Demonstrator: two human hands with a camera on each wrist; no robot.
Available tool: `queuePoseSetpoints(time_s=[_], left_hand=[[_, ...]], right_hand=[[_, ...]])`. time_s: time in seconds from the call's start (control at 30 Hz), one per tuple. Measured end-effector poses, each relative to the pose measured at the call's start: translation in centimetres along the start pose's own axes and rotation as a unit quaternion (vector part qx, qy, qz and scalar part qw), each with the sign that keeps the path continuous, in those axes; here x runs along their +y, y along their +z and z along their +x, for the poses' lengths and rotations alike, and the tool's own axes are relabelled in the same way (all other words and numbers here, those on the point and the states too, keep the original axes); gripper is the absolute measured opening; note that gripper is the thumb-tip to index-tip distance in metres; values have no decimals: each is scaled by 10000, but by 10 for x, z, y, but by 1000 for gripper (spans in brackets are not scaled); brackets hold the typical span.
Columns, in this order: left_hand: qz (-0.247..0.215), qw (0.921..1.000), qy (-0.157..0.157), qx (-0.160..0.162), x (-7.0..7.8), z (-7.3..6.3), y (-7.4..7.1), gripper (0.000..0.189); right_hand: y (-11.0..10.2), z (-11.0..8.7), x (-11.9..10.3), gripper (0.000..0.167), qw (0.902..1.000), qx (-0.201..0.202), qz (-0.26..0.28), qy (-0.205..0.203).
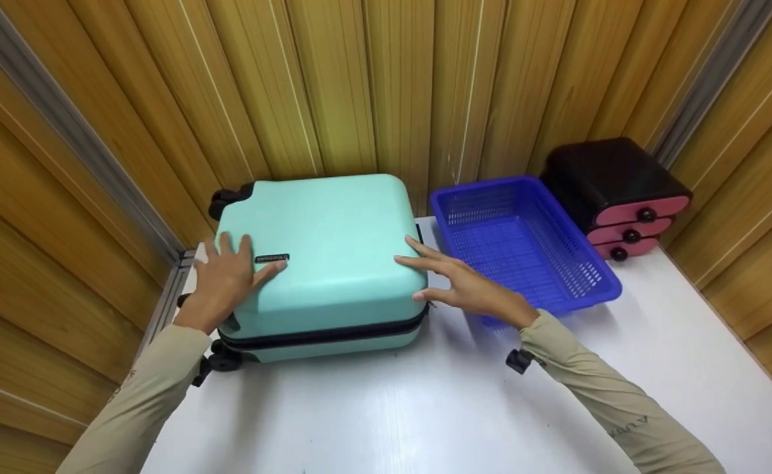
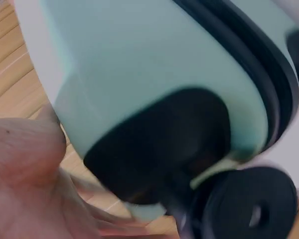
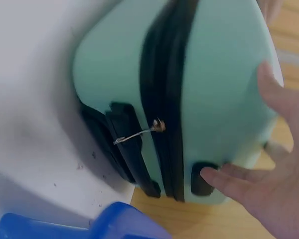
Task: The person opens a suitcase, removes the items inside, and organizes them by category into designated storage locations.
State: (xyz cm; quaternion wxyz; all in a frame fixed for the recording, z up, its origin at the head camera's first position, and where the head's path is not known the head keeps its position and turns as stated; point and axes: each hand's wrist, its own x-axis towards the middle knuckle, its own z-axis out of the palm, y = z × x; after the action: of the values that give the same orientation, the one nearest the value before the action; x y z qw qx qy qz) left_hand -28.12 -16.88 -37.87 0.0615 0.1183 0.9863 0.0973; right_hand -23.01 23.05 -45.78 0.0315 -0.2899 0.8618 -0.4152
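Note:
A mint-green hard-shell suitcase (image 1: 320,224) lies flat on the white table, its black wheels (image 1: 226,357) toward the left and a dark zipper band along its side. My left hand (image 1: 224,280) is at the suitcase's left end, fingers spread, thumb near the small dark label (image 1: 272,258). In the left wrist view its palm (image 2: 25,174) is beside the shell, near a black corner guard (image 2: 164,144) and wheel. At the right end my right hand (image 1: 458,280) has its fingers spread over the edge. A metal zipper pull (image 3: 139,133) shows in the right wrist view.
Right of the suitcase stands a blue plastic basket (image 1: 440,217) with perforated walls. Behind it to the right is a black box with pink drawers (image 1: 630,230) and round knobs. Wood-patterned walls (image 1: 399,85) enclose the white table (image 1: 386,415) at the back and sides.

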Motion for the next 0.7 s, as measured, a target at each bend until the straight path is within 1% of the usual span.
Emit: queuePoseSetpoints(time_s=[0.07,0.13,0.2,0.27,0.3,0.33,0.37,0.4,0.47,0.53,0.6,0.7], left_hand=[[-40,9992,359,-143,-2,1,-3,96],[-104,9977,562,-365,-3,1,-6,96],[-26,9963,672,-532,-2,-1,-8,104],[115,9941,834,-681,2,-5,-4,113],[238,9925,971,-697,5,-7,-1,117],[401,9904,1168,-628,6,-9,2,120],[570,9877,1375,-474,7,-11,7,122],[727,9844,1580,-277,7,-12,12,123],[1084,9743,1960,220,11,-12,22,118],[1351,9644,2173,667,16,-11,29,111],[1607,9547,2344,883,26,-10,34,106],[1974,9424,2510,999,42,-9,37,102]], right_hand=[[5,-4,0,71,9993,272,163,190],[10,-9,0,76,9944,697,512,601],[15,-14,2,73,9821,1109,1039,1112],[21,-18,8,61,9679,1448,1362,1536],[24,-19,11,53,9629,1518,1438,1703],[27,-20,15,45,9622,1523,1416,1756],[31,-20,18,39,9643,1488,1288,1771],[35,-21,21,36,9686,1426,1091,1722],[42,-24,27,33,9760,1327,633,1608],[48,-27,30,30,9793,1278,312,1536],[51,-31,32,23,9756,1466,100,1631],[49,-36,36,12,9659,1842,-56,1819]])
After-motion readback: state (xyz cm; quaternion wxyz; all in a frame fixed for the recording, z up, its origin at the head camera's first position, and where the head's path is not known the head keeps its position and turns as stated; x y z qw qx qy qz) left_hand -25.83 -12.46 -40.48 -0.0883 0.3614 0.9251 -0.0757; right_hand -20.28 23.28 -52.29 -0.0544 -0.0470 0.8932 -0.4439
